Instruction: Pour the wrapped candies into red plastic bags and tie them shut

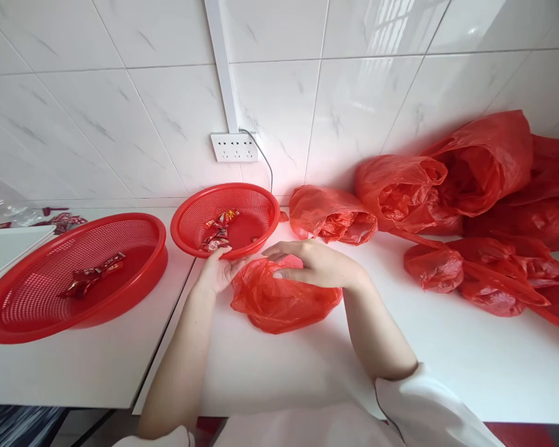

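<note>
My left hand (220, 273) is at the near rim of a smaller red plastic basket (256, 231), thumb and fingers apart. Its fingertips come close to the left edge of a crumpled red plastic bag (289, 310) lying on the white table; whether they touch it I cannot tell. Over the back of that bag hovers my right hand (310, 264), its thumb spread from its curved fingers, with nothing visible in the grasp. Inside the basket lie several small wrapped snack packets (220, 228) in red and brown foil.
A larger red basket (156, 248) with a few wrapped packets (93, 276) stands at the left. Along the wall and right side sit several red plastic bags (333, 211), some knotted (489, 279). A white power socket (235, 148) with a grey cable is on the tiled wall.
</note>
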The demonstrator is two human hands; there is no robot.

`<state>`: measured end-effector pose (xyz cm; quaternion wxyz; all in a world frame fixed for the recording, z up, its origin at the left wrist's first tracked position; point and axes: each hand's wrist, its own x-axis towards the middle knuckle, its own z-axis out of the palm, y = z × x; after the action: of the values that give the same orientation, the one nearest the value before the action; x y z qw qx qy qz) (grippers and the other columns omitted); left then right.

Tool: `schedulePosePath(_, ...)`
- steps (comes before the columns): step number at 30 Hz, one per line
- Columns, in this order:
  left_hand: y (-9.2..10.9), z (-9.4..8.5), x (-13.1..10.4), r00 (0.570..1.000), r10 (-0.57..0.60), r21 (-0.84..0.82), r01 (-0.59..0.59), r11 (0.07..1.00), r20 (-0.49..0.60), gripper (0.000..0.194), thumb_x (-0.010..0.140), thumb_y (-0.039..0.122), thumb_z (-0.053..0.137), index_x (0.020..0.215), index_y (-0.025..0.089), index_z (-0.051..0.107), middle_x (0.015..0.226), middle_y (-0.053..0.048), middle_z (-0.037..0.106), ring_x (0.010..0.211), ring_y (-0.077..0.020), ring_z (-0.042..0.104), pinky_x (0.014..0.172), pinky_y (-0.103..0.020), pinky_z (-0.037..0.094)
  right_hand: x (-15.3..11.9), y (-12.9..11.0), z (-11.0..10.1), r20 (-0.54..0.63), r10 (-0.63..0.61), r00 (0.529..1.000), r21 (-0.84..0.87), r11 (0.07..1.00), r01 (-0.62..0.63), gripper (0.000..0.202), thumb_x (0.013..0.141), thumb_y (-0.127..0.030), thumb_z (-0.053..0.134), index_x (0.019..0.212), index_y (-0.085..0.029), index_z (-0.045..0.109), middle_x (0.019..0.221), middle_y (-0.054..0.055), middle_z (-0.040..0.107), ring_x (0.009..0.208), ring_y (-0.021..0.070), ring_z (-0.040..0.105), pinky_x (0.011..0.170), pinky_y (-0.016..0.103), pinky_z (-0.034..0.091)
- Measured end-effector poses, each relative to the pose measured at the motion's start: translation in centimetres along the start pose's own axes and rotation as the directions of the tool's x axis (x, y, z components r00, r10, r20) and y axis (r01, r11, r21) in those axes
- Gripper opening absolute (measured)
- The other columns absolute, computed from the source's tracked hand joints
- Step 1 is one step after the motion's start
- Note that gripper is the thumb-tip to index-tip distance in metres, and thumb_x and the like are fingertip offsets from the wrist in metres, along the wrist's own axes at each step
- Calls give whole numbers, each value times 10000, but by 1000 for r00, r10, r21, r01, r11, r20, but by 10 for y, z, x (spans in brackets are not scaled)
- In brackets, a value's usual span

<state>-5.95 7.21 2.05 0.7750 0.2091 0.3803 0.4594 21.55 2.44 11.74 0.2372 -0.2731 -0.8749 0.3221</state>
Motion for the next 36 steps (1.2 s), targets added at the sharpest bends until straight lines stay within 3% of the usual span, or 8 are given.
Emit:
schedulePosePath(4, -22, -2, 6, 976, 201, -40, -205, 978, -87, 336, 816, 130, 524, 1129, 33, 595, 1111, -184, 679, 1025, -252, 663, 858, -319, 572, 1, -1, 4, 75, -5, 997, 11, 1000, 4, 381, 881, -284, 564, 1261, -265, 551, 1209, 17, 650, 1036, 191, 638, 889, 305, 491)
schedulePosePath(7, -37, -9, 10, 956, 266, -17, -270, 963, -123, 277, 775, 92, 537, 1033, 61, 634, 1064, -149, 702, 1000, -235, 670, 889, -352, 558, 0, 7, 5, 113, 54, 992, -15, 999, -53, 387, 870, -281, 574, 1257, -270, 557, 1185, 23, 663, 1007, 197, 649, 855, 303, 500)
schedulePosePath(11, -51, -11, 10, 955, 292, 56, -289, 956, -47, 228, 757, 130, 587, 963, 76, 666, 1079, -142, 701, 1042, -260, 651, 981, -424, 498, -3, 16, 2, 56, 137, 989, -37, 990, -135, 386, 872, -256, 562, 1258, -267, 553, 1150, 36, 674, 1006, 197, 643, 859, 316, 499)
schedulePosePath(14, -55, -9, 9, 950, 310, 91, -313, 945, 43, 266, 779, 166, 589, 1018, 77, 665, 1153, -152, 672, 1123, -290, 607, 1031, -478, 445, -4, 19, 0, 15, 169, 985, -50, 984, -168, 389, 874, -228, 552, 1260, -277, 551, 1111, 30, 684, 995, 191, 642, 857, 323, 499)
schedulePosePath(19, -58, -8, 10, 958, 260, 155, -276, 949, 118, 348, 795, 202, 585, 1103, 53, 650, 1181, -182, 654, 1162, -336, 575, 1043, -516, 412, 2, 33, 4, -42, 185, 982, -78, 979, -187, 302, 885, -222, 540, 1181, -257, 589, 1063, 31, 697, 942, 184, 655, 819, 314, 507)
schedulePosePath(25, -68, -5, 9, 988, 79, 187, -104, 977, 136, 458, 798, 244, 598, 1232, 98, 600, 1235, -167, 627, 1200, -370, 539, 1012, -549, 421, 23, 58, 23, -231, 163, 959, -242, 945, -219, 218, 900, -205, 530, 1103, -210, 610, 1061, 71, 675, 956, 192, 639, 839, 307, 482)
schedulePosePath(32, -71, -3, 8, 973, 111, 176, -148, 973, 204, 534, 810, 202, 593, 1335, 151, 509, 1301, -134, 589, 1227, -332, 525, 1032, -523, 416, 56, 83, 67, -263, 101, 960, -505, 833, -226, 310, 881, -275, 596, 1176, -180, 588, 1094, 109, 658, 1047, 229, 597, 947, 363, 413)
schedulePosePath(36, -72, -1, 8, 983, 65, 172, -95, 981, 172, 507, 806, 214, 592, 1298, 103, 540, 1273, -158, 604, 1202, -345, 544, 1038, -522, 410, 59, 94, 72, -339, 133, 931, -456, 843, -287, 169, 914, -239, 540, 1043, -217, 648, 1005, 64, 686, 971, 195, 619, 890, 323, 425)
